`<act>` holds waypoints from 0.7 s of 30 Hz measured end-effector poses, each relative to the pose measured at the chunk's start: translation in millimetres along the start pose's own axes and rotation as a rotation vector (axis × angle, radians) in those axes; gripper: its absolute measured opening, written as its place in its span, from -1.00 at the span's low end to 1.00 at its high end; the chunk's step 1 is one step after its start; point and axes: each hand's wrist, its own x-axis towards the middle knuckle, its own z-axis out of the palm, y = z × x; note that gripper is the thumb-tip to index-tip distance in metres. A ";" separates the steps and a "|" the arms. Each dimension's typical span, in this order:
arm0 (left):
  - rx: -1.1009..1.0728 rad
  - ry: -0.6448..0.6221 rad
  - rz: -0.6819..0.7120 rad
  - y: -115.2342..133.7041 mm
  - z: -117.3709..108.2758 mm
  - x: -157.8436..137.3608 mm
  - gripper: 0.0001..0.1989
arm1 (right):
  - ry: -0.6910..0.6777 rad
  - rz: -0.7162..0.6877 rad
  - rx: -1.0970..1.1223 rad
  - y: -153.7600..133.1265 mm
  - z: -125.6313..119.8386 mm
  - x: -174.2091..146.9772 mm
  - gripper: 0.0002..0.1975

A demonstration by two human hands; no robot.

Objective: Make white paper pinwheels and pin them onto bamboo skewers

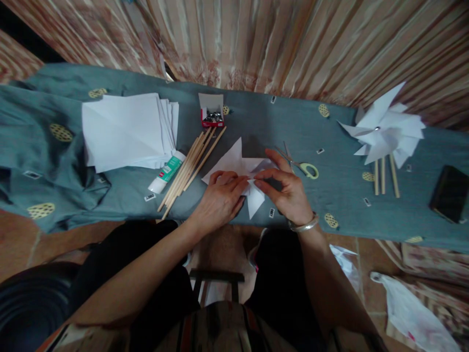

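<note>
A white paper pinwheel [230,160] lies at the middle of the cloth-covered table, its blades partly folded in. My left hand [224,198] presses on its centre with closed fingers. On the other side, my right hand [287,191] pinches a folded paper tip near that centre between thumb and finger. The fingers hide part of the middle. Just beyond the right hand rest scissors [310,170] with pale green handles. Several wooden sticks [188,168] lie left of the pinwheel, and a red and white box of metal pins [212,117] stands open behind them.
A stack of white paper sheets [124,129] lies at the left, with a glue stick [166,172] beside it. Finished pinwheels [388,128] on sticks are piled at the right, near a dark phone [450,194]. A curtain [249,49] hangs along the table's far edge.
</note>
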 end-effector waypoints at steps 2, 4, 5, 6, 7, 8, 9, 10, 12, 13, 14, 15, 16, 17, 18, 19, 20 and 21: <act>-0.013 0.004 -0.008 -0.6 0.0 0.2 -0.60 | 0.028 -0.021 -0.035 6.2 0.2 3.2 -0.92; -0.016 0.006 -0.007 -1.4 0.6 0.1 -0.59 | 0.035 -0.043 -0.088 10.8 0.8 5.6 -0.92; -0.016 0.007 -0.006 -1.7 0.9 -0.1 -0.60 | 0.036 -0.052 -0.113 12.2 1.4 6.4 -0.92; -0.016 0.008 -0.004 -2.1 1.2 -0.3 -0.60 | 0.038 -0.059 -0.136 13.0 2.2 7.0 -0.92; -0.017 0.009 -0.003 -2.4 1.5 -0.5 -0.61 | 0.039 -0.063 -0.155 13.3 3.3 7.3 -0.92; -0.019 0.009 -0.001 -2.6 1.6 -0.8 -0.61 | 0.042 -0.064 -0.168 13.3 4.6 7.4 -0.92; -0.021 0.010 0.001 -2.8 1.7 -1.1 -0.62 | 0.046 -0.063 -0.176 13.2 5.9 7.4 -0.92; -0.023 0.010 0.003 -3.0 1.8 -1.4 -0.63 | 0.050 -0.060 -0.181 13.0 7.4 7.4 -0.92; -0.027 0.007 0.008 -3.1 1.8 -1.9 -0.65 | 0.056 -0.048 -0.186 12.9 10.2 7.4 -0.93; -0.028 0.009 0.010 -3.2 1.9 -2.1 -0.66 | 0.060 -0.043 -0.188 12.9 11.5 7.5 -0.93; -0.028 0.012 0.013 -3.3 2.0 -2.2 -0.67 | 0.064 -0.037 -0.192 12.9 12.7 7.7 -0.93; -0.027 0.017 0.016 -3.3 2.2 -2.3 -0.67 | 0.068 -0.030 -0.196 13.0 13.8 7.8 -0.93; -0.026 0.023 0.019 -3.4 2.4 -2.3 -0.67 | 0.073 -0.025 -0.201 13.0 14.8 8.0 -0.93; -0.025 0.028 0.022 -3.4 2.7 -2.3 -0.67 | 0.077 -0.021 -0.206 13.0 15.6 8.2 -0.93; -0.024 0.031 0.024 -3.4 3.1 -2.2 -0.67 | 0.082 -0.018 -0.214 12.9 16.4 8.4 -0.93; -0.023 0.030 0.025 -3.5 3.4 -2.1 -0.67 | 0.088 -0.015 -0.222 12.9 17.0 8.6 -0.94; -0.024 0.030 0.025 -3.5 3.7 -2.0 -0.67 | 0.095 -0.014 -0.229 12.8 17.6 8.8 -0.94; -0.026 0.031 0.023 -3.5 3.9 -1.8 -0.67 | 0.100 -0.014 -0.236 12.8 18.0 9.0 -0.94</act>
